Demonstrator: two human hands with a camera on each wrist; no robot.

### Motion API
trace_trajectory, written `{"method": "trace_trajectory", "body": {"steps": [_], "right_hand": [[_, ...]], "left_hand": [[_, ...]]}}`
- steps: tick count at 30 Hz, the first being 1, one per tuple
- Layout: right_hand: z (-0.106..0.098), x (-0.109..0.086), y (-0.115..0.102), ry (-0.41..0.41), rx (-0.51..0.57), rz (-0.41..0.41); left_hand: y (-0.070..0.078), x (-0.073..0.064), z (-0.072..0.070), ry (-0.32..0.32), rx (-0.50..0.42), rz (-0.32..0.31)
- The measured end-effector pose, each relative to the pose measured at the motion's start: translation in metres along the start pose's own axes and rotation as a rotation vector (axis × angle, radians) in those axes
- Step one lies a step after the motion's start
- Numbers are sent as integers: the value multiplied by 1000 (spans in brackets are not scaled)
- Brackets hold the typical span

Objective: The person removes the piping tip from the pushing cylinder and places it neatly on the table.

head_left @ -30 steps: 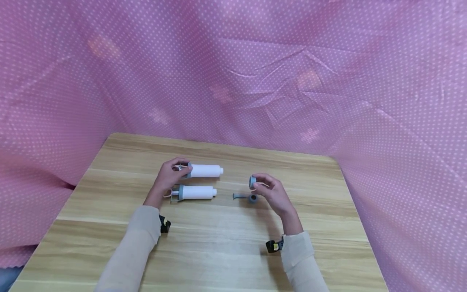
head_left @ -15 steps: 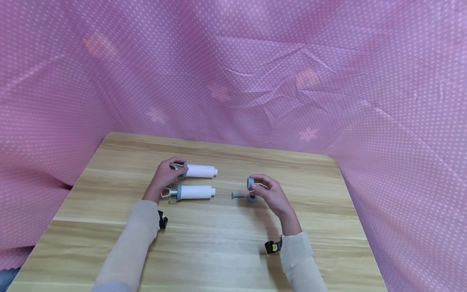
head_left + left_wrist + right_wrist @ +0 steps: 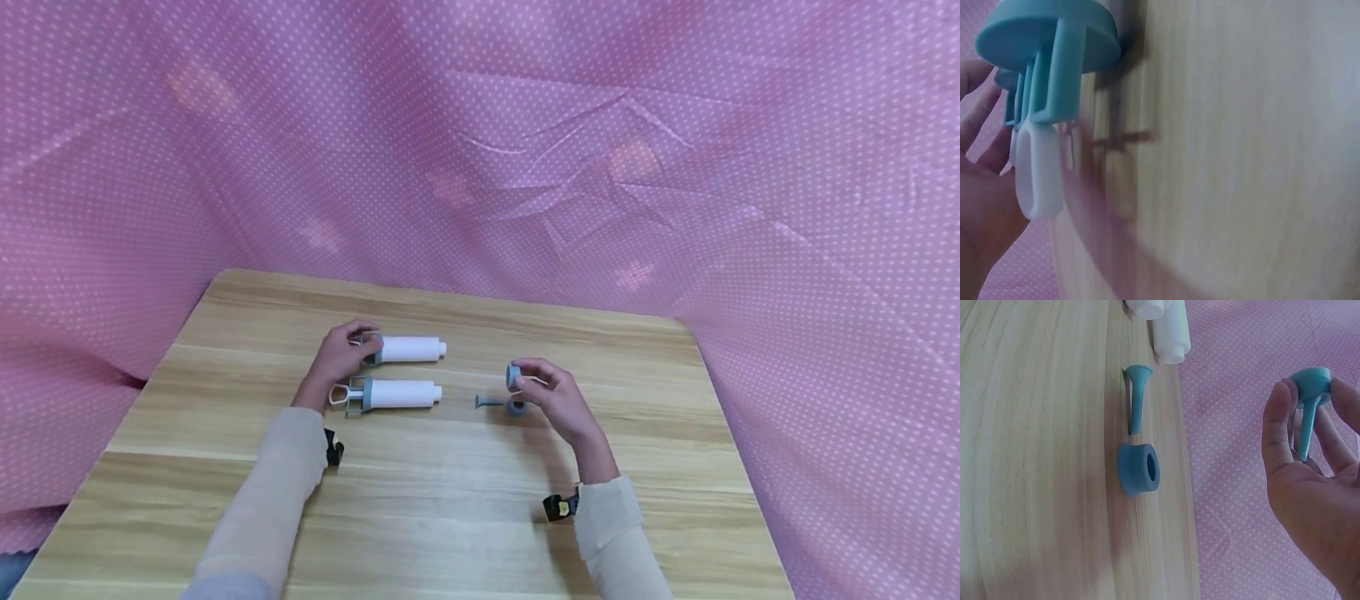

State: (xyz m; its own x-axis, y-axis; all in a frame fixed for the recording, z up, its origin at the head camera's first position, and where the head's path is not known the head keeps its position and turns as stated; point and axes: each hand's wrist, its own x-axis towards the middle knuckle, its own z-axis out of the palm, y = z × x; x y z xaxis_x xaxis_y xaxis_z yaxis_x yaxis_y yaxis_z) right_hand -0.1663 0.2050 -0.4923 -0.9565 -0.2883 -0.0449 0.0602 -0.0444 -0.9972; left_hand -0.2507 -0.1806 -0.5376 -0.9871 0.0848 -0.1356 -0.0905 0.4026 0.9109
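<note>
My left hand (image 3: pixel 337 354) grips the far one of two large white syringes, the far syringe (image 3: pixel 411 348), at its blue-grey collar, with the thumb on the near side. The near syringe (image 3: pixel 401 393) lies parallel to it on the table. A teal collar (image 3: pixel 1054 37) with brackets and a white ring handle (image 3: pixel 1041 172) show close up in the left wrist view, the fingers beyond them. My right hand (image 3: pixel 558 400) pinches a teal cap (image 3: pixel 1313 384), from which a thin stem points down toward the palm. The cap is held up above the table.
Under the right hand lie a teal funnel-ended stem (image 3: pixel 1138 400) and a blue-grey ring cap (image 3: pixel 1141 469), end to end on the wooden table (image 3: pixel 450 500). Pink dotted cloth (image 3: pixel 525 167) hangs around the table. Each wrist carries a small black camera.
The far syringe has shifted slightly left with the left hand, so its tip stands closer to level with the near one's. The right hand holds the cap nearly still.
</note>
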Motion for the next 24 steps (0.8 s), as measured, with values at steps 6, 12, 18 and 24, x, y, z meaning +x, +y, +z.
{"method": "trace_trajectory", "body": {"steps": [6, 12, 18, 24], "right_hand": [[3, 4, -2, 1, -22, 0], [8, 11, -5, 4, -16, -7], [13, 19, -10, 25, -12, -20], [23, 23, -14, 54, 8, -37]], "left_hand": [[16, -4, 4, 132, 1, 48], [48, -11, 21, 206, 25, 184], [75, -22, 44, 130, -43, 262], [90, -34, 64, 30, -175, 233]]}}
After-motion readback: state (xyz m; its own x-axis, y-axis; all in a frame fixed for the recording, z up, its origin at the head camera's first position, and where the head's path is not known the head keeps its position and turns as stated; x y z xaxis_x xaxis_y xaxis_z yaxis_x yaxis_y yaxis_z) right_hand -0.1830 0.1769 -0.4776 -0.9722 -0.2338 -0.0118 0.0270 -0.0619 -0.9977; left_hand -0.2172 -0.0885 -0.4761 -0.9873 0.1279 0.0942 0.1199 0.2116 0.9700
